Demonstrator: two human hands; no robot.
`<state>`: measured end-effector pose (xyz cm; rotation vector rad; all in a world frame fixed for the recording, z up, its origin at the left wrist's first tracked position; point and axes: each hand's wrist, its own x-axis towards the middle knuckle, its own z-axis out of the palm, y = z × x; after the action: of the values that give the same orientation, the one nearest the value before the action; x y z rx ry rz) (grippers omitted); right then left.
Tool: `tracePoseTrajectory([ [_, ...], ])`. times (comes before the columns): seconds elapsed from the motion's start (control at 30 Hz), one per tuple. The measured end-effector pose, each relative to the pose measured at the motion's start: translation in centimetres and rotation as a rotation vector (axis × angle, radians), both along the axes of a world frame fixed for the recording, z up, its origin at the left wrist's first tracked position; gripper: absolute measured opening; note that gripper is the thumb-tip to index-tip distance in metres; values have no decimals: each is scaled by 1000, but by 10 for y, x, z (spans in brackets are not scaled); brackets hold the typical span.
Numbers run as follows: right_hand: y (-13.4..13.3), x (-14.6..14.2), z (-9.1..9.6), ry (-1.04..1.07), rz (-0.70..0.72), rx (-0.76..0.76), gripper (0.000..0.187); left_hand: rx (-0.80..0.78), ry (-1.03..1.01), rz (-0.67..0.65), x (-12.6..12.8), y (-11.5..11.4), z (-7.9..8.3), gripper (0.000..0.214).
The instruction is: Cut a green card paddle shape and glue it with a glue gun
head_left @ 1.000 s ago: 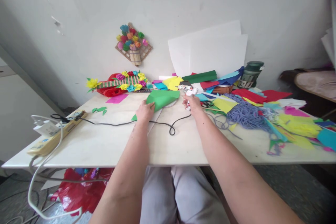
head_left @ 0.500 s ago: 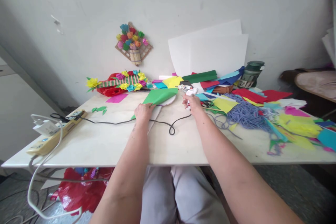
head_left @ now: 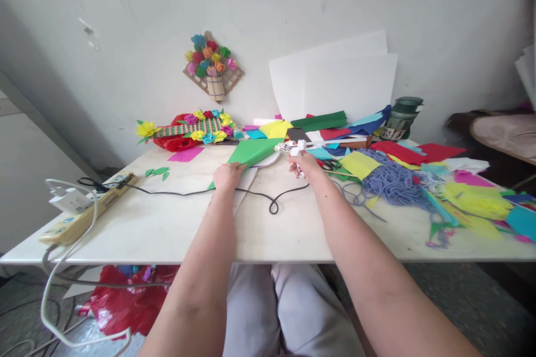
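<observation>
My left hand (head_left: 227, 175) grips the lower left edge of a folded green sheet of paper (head_left: 253, 150). A white rounded piece of paper or card (head_left: 268, 162) shows from under the green fold. In my right hand (head_left: 307, 165) is a white hot glue gun (head_left: 300, 148), its fingers wrapped round the handle. A long pale glue stick (head_left: 339, 141) juts out of its back to the right. The gun's nozzle points left, at the right edge of the green paper; whether it touches cannot be made out.
A black cord (head_left: 176, 195) crosses the table to a power strip (head_left: 87, 212) at left. Green paper leaves (head_left: 158, 172) lie nearby. A flowered craft (head_left: 188, 128) sits at the back. Blue-grey yarn (head_left: 396, 181), scissors (head_left: 332, 165) and coloured paper cover the right.
The glue gun has moved slightly left and turned, bringing its nozzle to the green paper's right edge. Its glue stick now lies more level. My left hand keeps hold of the green paper.
</observation>
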<state>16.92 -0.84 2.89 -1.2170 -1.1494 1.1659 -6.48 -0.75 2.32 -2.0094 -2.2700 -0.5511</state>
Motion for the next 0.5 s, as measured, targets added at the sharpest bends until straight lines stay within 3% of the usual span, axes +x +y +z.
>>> tracePoseTrajectory([
  [0.2, -1, 0, 0, -82, 58, -36, 12, -19, -17, 11, 0, 0, 3, 47],
  [0.5, 3, 0, -6, -159, 16, -46, 15, -25, -36, -5, -1, 0, 4, 50],
])
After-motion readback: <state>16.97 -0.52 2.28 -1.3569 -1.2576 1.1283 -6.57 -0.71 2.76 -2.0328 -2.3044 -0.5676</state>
